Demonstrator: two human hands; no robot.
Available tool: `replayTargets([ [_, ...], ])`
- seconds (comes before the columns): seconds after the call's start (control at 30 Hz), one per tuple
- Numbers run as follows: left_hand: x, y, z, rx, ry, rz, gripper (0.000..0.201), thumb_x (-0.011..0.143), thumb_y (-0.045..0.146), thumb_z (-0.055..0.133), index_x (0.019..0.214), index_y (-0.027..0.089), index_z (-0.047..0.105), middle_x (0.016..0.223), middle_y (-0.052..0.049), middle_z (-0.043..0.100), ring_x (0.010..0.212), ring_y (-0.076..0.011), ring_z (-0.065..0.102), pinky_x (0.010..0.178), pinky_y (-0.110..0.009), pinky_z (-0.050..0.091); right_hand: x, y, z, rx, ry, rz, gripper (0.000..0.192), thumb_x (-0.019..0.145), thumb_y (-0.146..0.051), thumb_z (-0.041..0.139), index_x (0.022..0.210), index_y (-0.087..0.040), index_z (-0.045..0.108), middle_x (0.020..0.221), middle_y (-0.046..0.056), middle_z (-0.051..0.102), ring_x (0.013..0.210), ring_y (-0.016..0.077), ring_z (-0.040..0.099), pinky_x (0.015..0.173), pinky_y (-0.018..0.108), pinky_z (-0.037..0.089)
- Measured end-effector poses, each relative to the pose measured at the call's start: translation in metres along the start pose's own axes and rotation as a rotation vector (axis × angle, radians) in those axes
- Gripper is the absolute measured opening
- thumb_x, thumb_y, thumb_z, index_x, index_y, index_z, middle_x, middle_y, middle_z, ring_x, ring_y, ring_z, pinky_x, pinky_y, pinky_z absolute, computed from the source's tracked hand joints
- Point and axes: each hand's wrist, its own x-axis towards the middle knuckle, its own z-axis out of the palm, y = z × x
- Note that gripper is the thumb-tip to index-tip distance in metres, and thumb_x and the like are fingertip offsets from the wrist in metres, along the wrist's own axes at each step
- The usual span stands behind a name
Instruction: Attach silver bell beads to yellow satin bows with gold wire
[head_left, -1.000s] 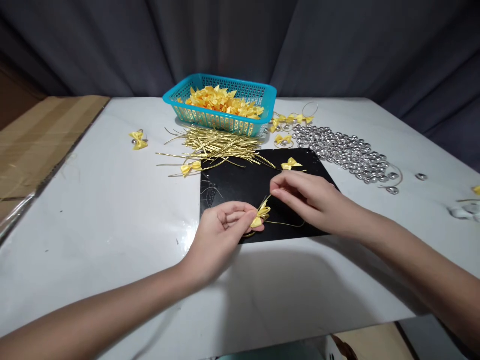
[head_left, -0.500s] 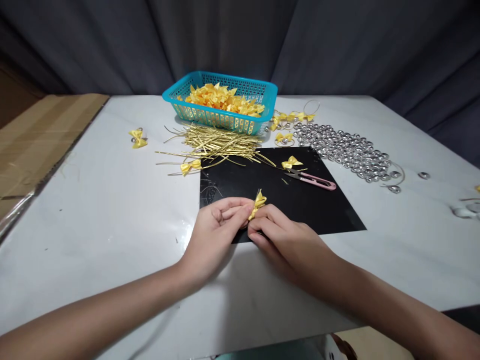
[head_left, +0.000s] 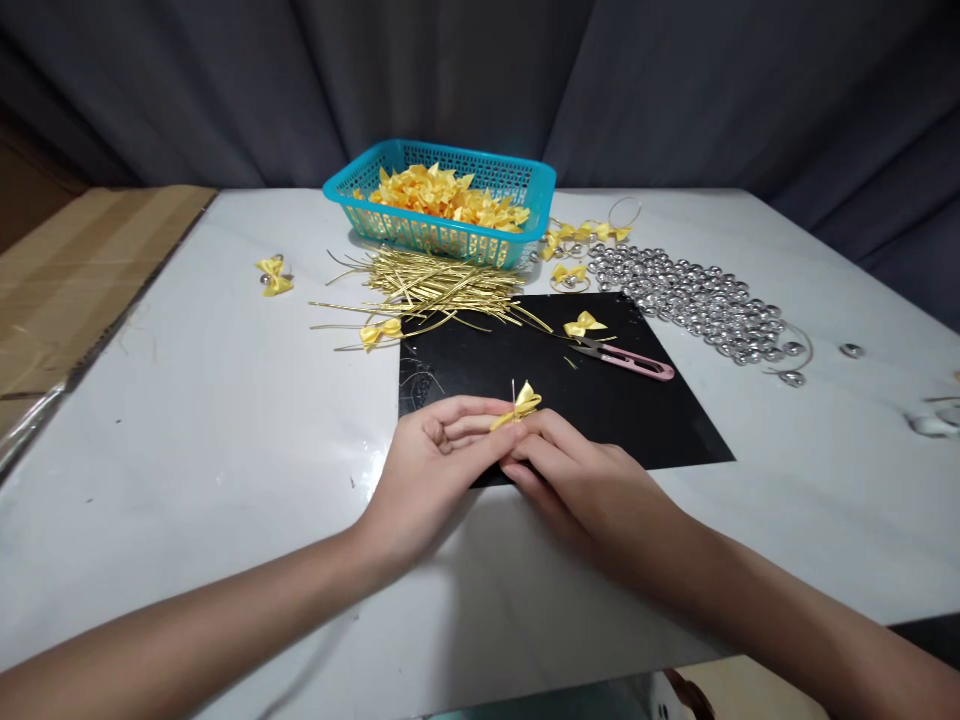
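Observation:
Over the near edge of a black mat [head_left: 487, 350], both hands meet around a small yellow ribbon bow [head_left: 526, 398]. My left hand [head_left: 442, 450] pinches the bow between thumb and fingers from the left. From the right, the curled fingers of my right hand [head_left: 574, 460] close on its lower part, touching the left thumb. A thin gold wire [head_left: 514, 392] sticks up beside the bow. The lower end of the bow and wire is hidden by the fingers. Beyond the hands, pink-handled thread snips [head_left: 626, 360] lie on the mat near another yellow bow [head_left: 583, 324].
At the back of the white table [head_left: 225, 430] stands a blue basket [head_left: 435, 232] of yellow bows. Gold twist wires [head_left: 442, 283] lie before it. Silver beads [head_left: 690, 300] spread to the right. Further bows sit at left [head_left: 274, 275] and by the wires [head_left: 381, 332]. Cardboard [head_left: 90, 270] lies far left.
The bow between my hands has turned and tilted to the right, and the wire beside it now stands clear. My left thumb has shifted right, closer to my right fingers.

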Motion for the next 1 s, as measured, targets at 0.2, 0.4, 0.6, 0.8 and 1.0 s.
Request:
replayTargets([
  [0.2, 0.0, 0.001, 0.001, -0.009, 0.04, 0.002, 0.013, 0.07, 0.023, 0.075, 0.079, 0.016, 0.07, 0.073, 0.0, 0.075, 0.068, -0.0084, 0.067, 0.065, -0.014, 0.051, -0.006, 0.001, -0.005, 0.274, 0.065, 0.043, 0.013, 0.09, -0.02, 0.044, 0.088, -0.019, 0.057, 0.088, 0.003, 0.058, 0.069, 0.0103, 0.057, 0.054, 0.02, 0.043],
  [0.4, -0.001, -0.001, 0.001, -0.033, 0.034, 0.026, 0.009, 0.075, 0.023, 0.071, 0.078, 0.015, 0.071, 0.071, 0.0, 0.074, 0.067, -0.0082, 0.068, 0.067, -0.015, 0.052, 0.009, 0.006, -0.013, 0.683, 0.391, 0.439, 0.011, 0.082, -0.027, 0.057, 0.083, -0.017, 0.059, 0.073, 0.001, 0.053, 0.055, 0.0078, 0.045, 0.05, 0.021, 0.038],
  [0.6, -0.003, -0.004, 0.001, 0.031, 0.007, 0.049, 0.012, 0.078, 0.026, 0.068, 0.077, 0.015, 0.07, 0.068, -0.001, 0.073, 0.066, -0.0085, 0.066, 0.065, -0.016, 0.051, 0.033, 0.01, -0.02, 1.001, 0.128, 0.52, 0.02, 0.075, -0.035, 0.064, 0.076, -0.015, 0.064, 0.073, 0.004, 0.062, 0.067, 0.0126, 0.058, 0.058, 0.023, 0.046],
  [0.8, -0.003, -0.003, 0.002, 0.12, 0.011, 0.077, 0.016, 0.079, 0.03, 0.066, 0.077, 0.015, 0.07, 0.069, -0.002, 0.072, 0.068, -0.0107, 0.065, 0.066, -0.019, 0.051, 0.035, 0.009, -0.021, 1.153, 0.025, 0.47, 0.015, 0.077, -0.028, 0.063, 0.073, -0.014, 0.059, 0.069, 0.002, 0.061, 0.064, 0.012, 0.06, 0.063, 0.024, 0.05],
  [1.0, -0.005, -0.005, 0.002, 0.199, 0.01, 0.085, 0.015, 0.078, 0.03, 0.067, 0.075, 0.016, 0.069, 0.071, -0.002, 0.072, 0.067, -0.0128, 0.066, 0.064, -0.021, 0.051, 0.042, 0.009, -0.02, 0.866, 0.283, 0.31, 0.011, 0.082, -0.019, 0.055, 0.072, -0.015, 0.056, 0.077, 0.002, 0.057, 0.073, 0.0103, 0.053, 0.068, 0.021, 0.044],
])
